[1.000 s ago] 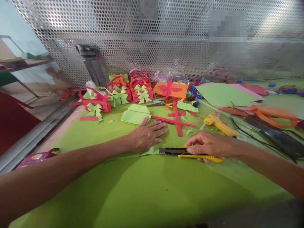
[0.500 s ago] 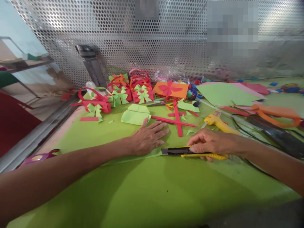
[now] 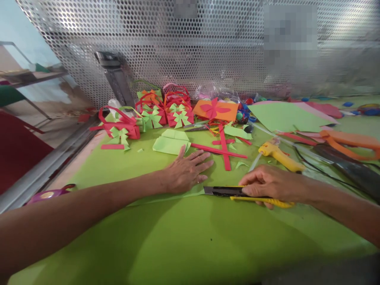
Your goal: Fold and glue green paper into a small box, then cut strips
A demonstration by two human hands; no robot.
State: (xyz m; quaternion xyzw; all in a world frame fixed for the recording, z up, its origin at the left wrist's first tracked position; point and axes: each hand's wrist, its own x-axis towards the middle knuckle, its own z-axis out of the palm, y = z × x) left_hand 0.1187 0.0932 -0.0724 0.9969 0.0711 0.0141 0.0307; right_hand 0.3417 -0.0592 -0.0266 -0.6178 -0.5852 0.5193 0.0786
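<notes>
My left hand (image 3: pixel 188 170) lies flat with its fingers spread, pressing on a green paper piece (image 3: pixel 178 196) whose long edge shows below the palm. Most of that paper is hidden under my hand and forearm. In my right hand (image 3: pixel 271 184) is a yellow and black box cutter (image 3: pixel 224 191), held low over the table. Its blade points left, and the tip is at the right end of the green paper, close to my left fingers. Just beyond my left hand sits a folded light green paper piece (image 3: pixel 171 141), beside thin red strips (image 3: pixel 225 151).
Small red paper baskets (image 3: pixel 180 114) with green bows stand at the back, near a grey bottle (image 3: pixel 117 81). A yellow glue gun (image 3: pixel 277 155) lies beyond my right hand. Light green sheets (image 3: pixel 287 114) are at the back right, and purple-handled scissors (image 3: pixel 49 194) at the left.
The view has shifted slightly. My right hand and the box cutter have moved a little to the right, with the tip still by the paper. My left hand stays flat in place.
</notes>
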